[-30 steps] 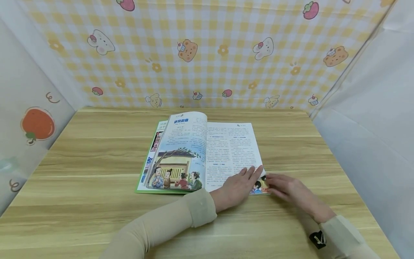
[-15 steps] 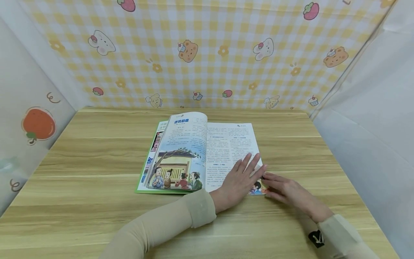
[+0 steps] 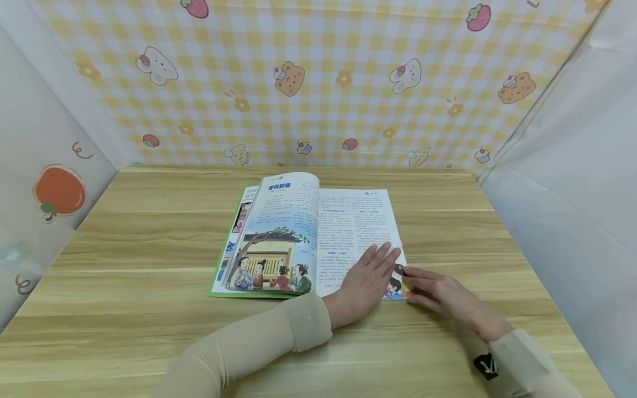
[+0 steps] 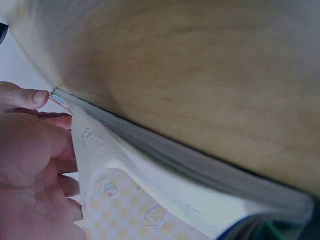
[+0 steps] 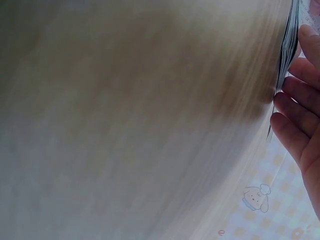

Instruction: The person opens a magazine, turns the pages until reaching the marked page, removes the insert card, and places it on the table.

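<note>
In the head view, an open magazine [image 3: 365, 221] lies on the table with printed pages facing up. My left hand [image 3: 367, 282] lies over the lower part of its right page, fingers extended. At the lower right corner that page is lifted, showing a colourful cartoon page [image 3: 395, 287] beneath. My right hand [image 3: 450, 298] is at this corner, its thumb and fairly straight fingers touching the edge. In the right wrist view, the right hand [image 5: 305, 100] lies along the page edges [image 5: 286, 55]. The left wrist view shows the left palm [image 4: 35, 165] beside a curved page [image 4: 120, 155].
The wooden table [image 3: 149, 232] surrounds the magazine. A yellow-checked cloth with cartoon animals [image 3: 318, 99] hangs behind it. Pale coverings [image 3: 572, 138] stand at the sides. The left page [image 3: 278, 232] bulges up over a green-edged cover [image 3: 216, 293].
My left hand's fingers spread and slid up the page, then drew back down and closer together. More of the cartoon corner shows now. My right hand shifted slightly left and stays at the corner.
</note>
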A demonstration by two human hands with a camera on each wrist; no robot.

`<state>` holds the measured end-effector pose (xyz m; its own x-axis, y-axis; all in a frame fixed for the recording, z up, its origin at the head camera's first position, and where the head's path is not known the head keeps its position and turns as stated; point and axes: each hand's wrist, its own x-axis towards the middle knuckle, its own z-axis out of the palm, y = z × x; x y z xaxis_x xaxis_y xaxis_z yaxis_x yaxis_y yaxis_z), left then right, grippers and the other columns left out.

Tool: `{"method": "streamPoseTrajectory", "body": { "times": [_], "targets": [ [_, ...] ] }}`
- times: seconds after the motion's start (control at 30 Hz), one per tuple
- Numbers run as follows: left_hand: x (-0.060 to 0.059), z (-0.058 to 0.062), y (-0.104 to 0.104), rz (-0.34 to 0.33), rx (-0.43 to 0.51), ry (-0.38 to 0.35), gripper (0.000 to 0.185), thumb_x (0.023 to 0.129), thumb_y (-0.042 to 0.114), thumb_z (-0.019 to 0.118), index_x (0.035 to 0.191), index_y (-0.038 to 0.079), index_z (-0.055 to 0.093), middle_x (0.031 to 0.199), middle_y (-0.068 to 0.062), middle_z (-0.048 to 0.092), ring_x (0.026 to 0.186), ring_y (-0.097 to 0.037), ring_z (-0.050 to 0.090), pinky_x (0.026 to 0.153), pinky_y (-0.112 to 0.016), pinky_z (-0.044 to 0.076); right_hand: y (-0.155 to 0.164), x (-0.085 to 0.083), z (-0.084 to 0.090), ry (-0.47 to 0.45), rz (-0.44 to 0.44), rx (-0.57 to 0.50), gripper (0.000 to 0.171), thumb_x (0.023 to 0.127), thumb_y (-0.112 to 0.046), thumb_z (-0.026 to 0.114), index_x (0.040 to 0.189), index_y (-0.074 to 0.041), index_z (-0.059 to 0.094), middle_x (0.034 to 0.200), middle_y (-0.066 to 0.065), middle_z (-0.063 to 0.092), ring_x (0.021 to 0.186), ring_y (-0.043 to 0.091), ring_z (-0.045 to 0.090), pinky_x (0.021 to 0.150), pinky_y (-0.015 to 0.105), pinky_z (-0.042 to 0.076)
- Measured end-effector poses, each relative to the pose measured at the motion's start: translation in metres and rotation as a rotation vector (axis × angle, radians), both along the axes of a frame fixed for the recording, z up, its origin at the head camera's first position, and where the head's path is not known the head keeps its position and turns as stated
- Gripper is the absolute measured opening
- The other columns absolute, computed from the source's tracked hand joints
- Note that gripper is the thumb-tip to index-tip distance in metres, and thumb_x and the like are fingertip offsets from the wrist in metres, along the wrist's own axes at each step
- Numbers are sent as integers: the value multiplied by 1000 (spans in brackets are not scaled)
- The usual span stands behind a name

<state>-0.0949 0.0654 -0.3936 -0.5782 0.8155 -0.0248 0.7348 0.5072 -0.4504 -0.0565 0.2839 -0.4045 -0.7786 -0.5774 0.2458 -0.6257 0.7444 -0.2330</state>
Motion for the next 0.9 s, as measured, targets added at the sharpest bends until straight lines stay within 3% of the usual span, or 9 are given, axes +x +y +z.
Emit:
{"method": "streamPoseTrajectory", "body": {
  "times": [0.37,0.63,0.9],
  "targets": [
    [0,5,-1,9,-159,-74,46,102,32,31,146,19,35,158,-1,13,146,-23,7,118,-37,5,-2,1,1,16,-13,-12,35,75,-12,77,106,2,70,119,17,64,103,29,64,79,37,55],
    [0,6,-2,31,-154,-110,47,103,30,28,148,16,31,158,-1,15,146,-20,9,117,-33,9,-3,2,2,1,-19,-10,34,77,-13,75,108,1,70,121,17,63,103,29,64,77,36,55],
    [2,11,-5,52,-175,-136,48,103,31,26,150,20,26,158,-1,14,146,-21,8,118,-34,6,-3,3,2,-14,-28,-15,33,78,-13,75,108,1,70,122,16,62,104,29,64,78,37,55]
  ]
}}
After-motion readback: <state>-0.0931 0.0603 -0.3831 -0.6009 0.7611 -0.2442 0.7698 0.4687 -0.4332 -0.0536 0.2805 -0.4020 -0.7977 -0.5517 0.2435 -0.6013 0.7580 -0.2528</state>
